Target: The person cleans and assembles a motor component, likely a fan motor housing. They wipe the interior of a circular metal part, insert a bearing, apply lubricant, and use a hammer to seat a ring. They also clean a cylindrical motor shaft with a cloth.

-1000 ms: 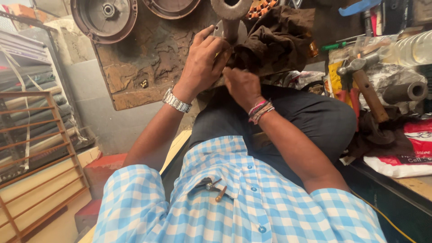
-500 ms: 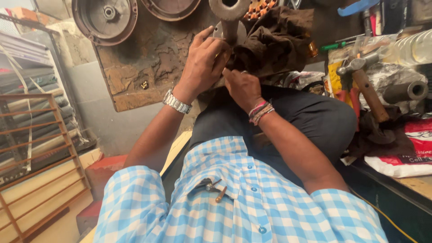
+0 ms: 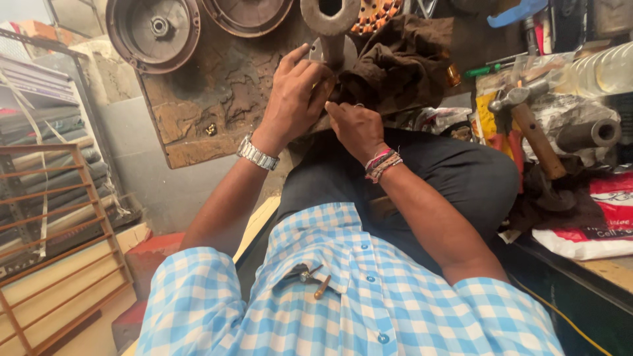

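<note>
Repair workshop: hammer, metal drums, greasy rag, cluttered worn bench.

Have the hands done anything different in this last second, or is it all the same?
Barely anything changed. The left hand stays pressed on the grey metal part, the right hand stays beside it at the brown cloth; only slight finger shifts. Nothing was picked up or released. The hammer lies unmoved.

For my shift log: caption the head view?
Both hands, left and right, work at a metal part beside a brown rag.
</note>
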